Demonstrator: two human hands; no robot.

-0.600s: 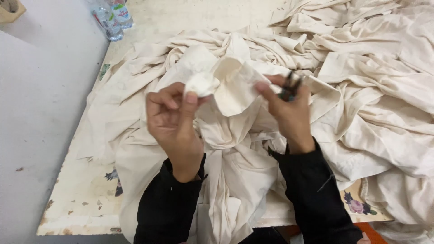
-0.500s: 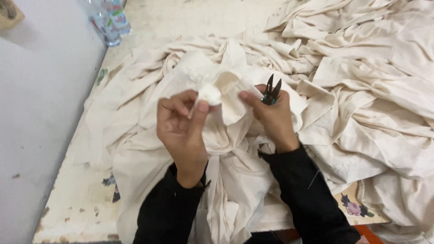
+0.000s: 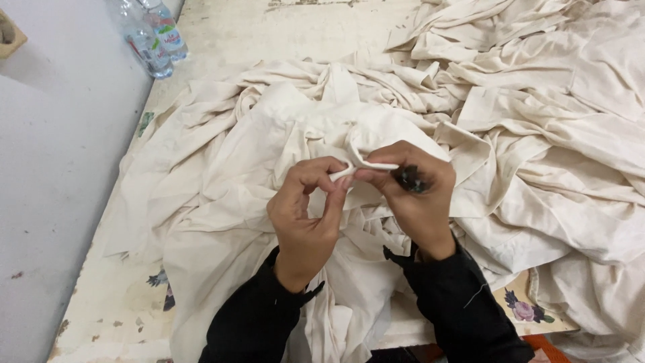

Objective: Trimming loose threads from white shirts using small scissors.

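Item: cream-coloured cotton garment [image 3: 282, 168], crumpled, lying at the middle of a worn, off-white desk [image 3: 222, 40] with flaking paint. A narrow folded edge of the garment is lifted clear of the heap and held between both hands, just above the rest of the cloth.

Left hand [image 3: 306, 218]: black sleeve; thumb and forefinger closed together, grip clamped on the left end of the folded cloth edge.

Right hand [image 3: 416, 195]: black sleeve; fingertips pinched on the right end of the same edge. A small dark metal tool [image 3: 410, 178], possibly thread snips, is tucked in the palm under the curled fingers; its exact kind cannot be told.

Surroundings: a large pile of further cream fabric [image 3: 551, 101] covers the right half of the desk and touches the garment. Two clear plastic water bottles [image 3: 153, 37] stand near the far left edge of the desk, well apart from the hands. A grey floor [image 3: 54, 168] lies left of the desk. Flower-patterned stickers [image 3: 521, 309] show at the near edge of the desk.
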